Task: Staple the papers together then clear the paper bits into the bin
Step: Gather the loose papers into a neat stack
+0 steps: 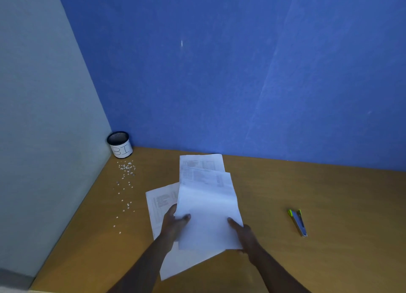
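Both my hands hold one white sheet (208, 207) above the desk. My left hand (173, 224) pinches its lower left edge, thumb on top. My right hand (243, 233) pinches its lower right edge. Under it lies a second printed sheet (201, 162) toward the wall and a third, skewed sheet (160, 202) at the left. A stapler (298, 222) with green tips lies on the desk to the right, apart from my hands. Several small white paper bits (126, 178) are scattered at the left, in front of a black mesh bin (119, 144) with a white label.
The wooden desk (307, 194) sits in a corner, with a blue partition (241, 73) behind and a grey one (44, 117) on the left. The bin stands right in that corner.
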### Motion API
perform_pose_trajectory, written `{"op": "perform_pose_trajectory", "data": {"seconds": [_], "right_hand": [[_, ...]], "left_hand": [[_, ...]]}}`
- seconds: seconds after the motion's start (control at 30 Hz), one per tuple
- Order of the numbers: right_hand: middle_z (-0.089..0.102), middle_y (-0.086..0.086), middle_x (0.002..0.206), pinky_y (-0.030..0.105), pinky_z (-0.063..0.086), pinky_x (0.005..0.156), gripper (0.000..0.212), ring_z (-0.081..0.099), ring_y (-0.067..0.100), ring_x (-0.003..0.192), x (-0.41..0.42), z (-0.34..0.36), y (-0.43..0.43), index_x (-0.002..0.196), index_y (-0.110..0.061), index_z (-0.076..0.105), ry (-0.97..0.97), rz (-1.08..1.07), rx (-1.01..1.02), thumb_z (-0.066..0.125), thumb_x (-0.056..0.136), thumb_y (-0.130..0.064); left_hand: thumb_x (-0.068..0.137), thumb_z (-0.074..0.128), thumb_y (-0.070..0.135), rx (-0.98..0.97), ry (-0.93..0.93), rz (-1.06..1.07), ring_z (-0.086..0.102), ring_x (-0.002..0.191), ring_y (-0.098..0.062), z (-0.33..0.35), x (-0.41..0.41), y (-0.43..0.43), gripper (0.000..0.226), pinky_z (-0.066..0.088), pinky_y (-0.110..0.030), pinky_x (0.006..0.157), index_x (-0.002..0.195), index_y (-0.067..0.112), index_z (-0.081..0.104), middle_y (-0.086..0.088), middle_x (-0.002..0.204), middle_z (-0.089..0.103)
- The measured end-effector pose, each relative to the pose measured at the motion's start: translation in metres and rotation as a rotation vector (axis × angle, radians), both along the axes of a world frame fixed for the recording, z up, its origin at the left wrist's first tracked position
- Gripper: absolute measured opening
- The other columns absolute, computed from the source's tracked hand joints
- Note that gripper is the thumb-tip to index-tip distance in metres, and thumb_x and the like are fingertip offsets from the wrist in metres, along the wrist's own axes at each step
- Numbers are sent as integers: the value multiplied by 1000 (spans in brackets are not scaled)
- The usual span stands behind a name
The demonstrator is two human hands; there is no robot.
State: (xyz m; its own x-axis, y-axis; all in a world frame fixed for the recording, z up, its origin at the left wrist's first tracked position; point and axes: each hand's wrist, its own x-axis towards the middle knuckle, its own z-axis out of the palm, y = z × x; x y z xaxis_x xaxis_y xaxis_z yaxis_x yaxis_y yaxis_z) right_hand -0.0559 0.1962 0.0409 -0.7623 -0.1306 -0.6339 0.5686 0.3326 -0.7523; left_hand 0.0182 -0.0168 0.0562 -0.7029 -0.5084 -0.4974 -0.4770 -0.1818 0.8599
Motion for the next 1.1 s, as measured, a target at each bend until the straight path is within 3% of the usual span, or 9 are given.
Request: {"op": "perform_pose_trajectory", "data": {"seconds": [0.03, 0.13, 0.23, 0.33, 0.47, 0.6, 0.73, 0.93, 1.1], "right_hand": [[70, 7, 91, 25, 53, 55, 39, 67, 23, 76, -4, -2, 4, 104, -4, 66, -54, 17, -41, 71, 83, -36], [72, 16, 104, 47, 56, 83, 42, 70, 34, 91, -10, -4, 13, 106, -1, 69, -27, 50, -140, 79, 74, -26], [73, 15, 103, 53, 54, 87, 51, 70, 33, 92, -11, -5, 16, 110, -2, 68, 37, 110, -90, 76, 65, -25], [69, 12, 108, 49, 54, 87, 48, 67, 31, 94, -11, -9, 13, 116, -3, 60, 75, 98, 30, 74, 73, -19], [57, 11, 103, 37, 48, 76, 42, 57, 29, 92, -8, -9, 14, 120, -5, 47, 84, 31, 201, 65, 81, -4], [61, 13, 103, 41, 53, 82, 46, 61, 33, 97, -8, -13, 20, 122, 0, 51, 107, 56, 289, 66, 79, -5], [61, 12, 101, 37, 50, 77, 41, 61, 32, 95, -5, -13, 24, 120, -1, 54, 157, 55, 298, 65, 81, -5], [62, 10, 97, 33, 47, 73, 41, 60, 30, 90, -6, -15, 26, 122, -6, 56, 206, 50, 287, 63, 82, -5], [60, 8, 98, 33, 45, 73, 43, 58, 30, 91, -8, -17, 30, 124, -7, 54, 218, 32, 286, 64, 82, -5]], "left_hand": [[82, 73, 11, -4, 0, -28, 58, 96, -24, 0, 0, 0, 46, 51, -36, 78, 124, 14, 55, -6, 113, 60], [79, 76, 15, -27, -9, -122, 57, 86, -12, 1, 1, 1, 50, 48, -22, 64, 122, 18, 51, -2, 108, 58], [76, 79, 20, -76, -46, -172, 59, 93, -17, -3, 0, 0, 58, 53, -31, 76, 125, 16, 50, -3, 113, 60], [75, 79, 22, -119, -111, -209, 60, 99, -23, -8, -1, 2, 64, 51, -41, 89, 130, 15, 47, -4, 114, 60], [84, 69, 31, -187, -240, -209, 59, 109, -25, -15, 0, 3, 59, 49, -38, 95, 135, 16, 44, -5, 122, 61], [76, 71, 49, -405, -437, -99, 43, 126, -30, -41, 10, 1, 78, 41, -40, 103, 137, 16, 35, -9, 141, 41], [67, 79, 51, -515, -688, 69, 15, 140, -36, -46, 23, 6, 108, 16, -45, 115, 141, 10, 11, -14, 152, 13], [62, 81, 54, -572, -739, 58, 19, 138, -40, -53, 32, 11, 126, 25, -47, 112, 144, 7, -3, -15, 151, 6], [63, 73, 66, -768, -766, -5, 21, 139, -28, -54, 33, 6, 125, 32, -41, 109, 140, 4, -4, -14, 148, 13]]}}
